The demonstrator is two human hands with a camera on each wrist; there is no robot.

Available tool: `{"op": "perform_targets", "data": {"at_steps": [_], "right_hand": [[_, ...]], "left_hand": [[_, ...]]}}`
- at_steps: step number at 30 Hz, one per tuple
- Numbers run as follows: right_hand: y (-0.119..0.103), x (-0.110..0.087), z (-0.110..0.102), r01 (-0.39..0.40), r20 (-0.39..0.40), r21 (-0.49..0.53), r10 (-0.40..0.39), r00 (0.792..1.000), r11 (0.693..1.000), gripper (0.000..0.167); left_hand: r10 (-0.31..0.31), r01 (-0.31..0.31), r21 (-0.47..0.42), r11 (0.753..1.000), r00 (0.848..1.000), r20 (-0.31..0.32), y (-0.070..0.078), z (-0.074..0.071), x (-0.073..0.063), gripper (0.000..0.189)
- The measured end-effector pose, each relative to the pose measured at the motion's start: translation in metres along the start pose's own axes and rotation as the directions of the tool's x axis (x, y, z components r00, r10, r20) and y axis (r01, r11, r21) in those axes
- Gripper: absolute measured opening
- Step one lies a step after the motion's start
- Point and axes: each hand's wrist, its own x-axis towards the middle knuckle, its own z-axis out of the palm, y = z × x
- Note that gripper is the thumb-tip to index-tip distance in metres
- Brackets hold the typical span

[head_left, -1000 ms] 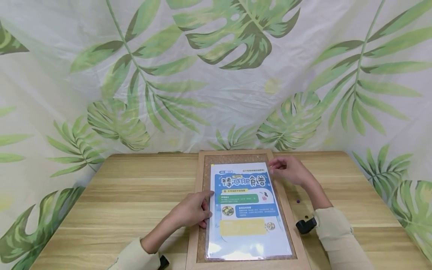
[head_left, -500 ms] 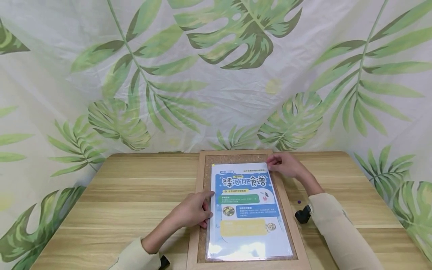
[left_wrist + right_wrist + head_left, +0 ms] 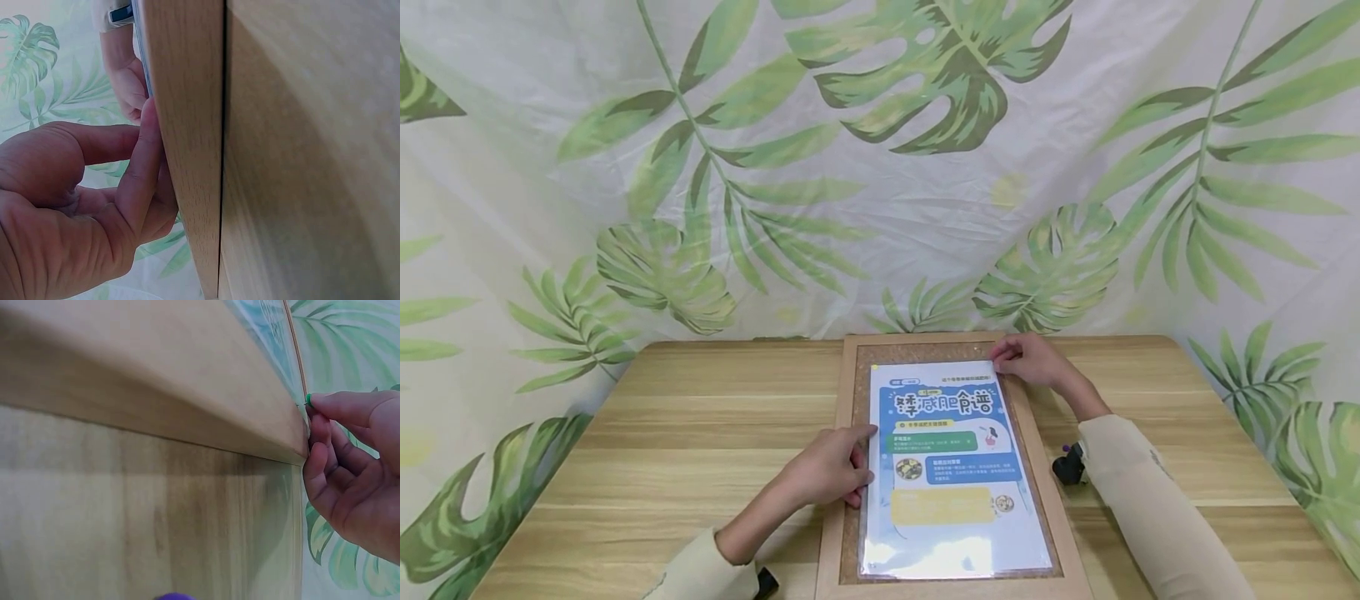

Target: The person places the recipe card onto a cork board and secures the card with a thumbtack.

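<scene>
A glossy printed poster (image 3: 955,542) lies on a cork board (image 3: 917,353) with a wooden frame (image 3: 830,533). A yellow push pin (image 3: 875,367) sits at its top left corner. At the top right corner my right hand (image 3: 1030,362) pinches a green push pin (image 3: 308,398) between thumb and fingers, its thin needle toward the board. Whether the needle touches the poster cannot be told. My left hand (image 3: 831,465) rests at the left side, index finger and thumb touching the poster's left edge; in the left wrist view this hand (image 3: 94,194) lies beside the frame.
The board lies on a wood-grain table (image 3: 715,417). A purple push pin (image 3: 1066,448) lies to the right of the frame, partly behind the right wrist's black camera (image 3: 1069,467). A leaf-patterned cloth (image 3: 880,208) hangs behind the table.
My right hand has moved slightly left and up, onto the poster's top right corner. The right wrist has shifted, and a small dark item on the table is now out of sight. The left hand stays put.
</scene>
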Motion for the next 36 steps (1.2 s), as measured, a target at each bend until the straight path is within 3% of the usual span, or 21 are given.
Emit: {"op": "perform_targets", "data": {"at_steps": [28,36], "right_hand": [[-0.004,0.017,0.000,-0.036,0.034,-0.004,0.036,0.999,0.999,0.020],[-0.009,0.019,0.001,-0.036,0.019,-0.059,0.037,0.999,0.998,0.017]], "left_hand": [[-0.014,0.014,0.022,1.000,1.000,-0.002,0.000,0.001,0.002,0.069],[-0.022,0.022,0.027,0.999,1.000,-0.002,0.001,0.001,0.002,0.069]]}}
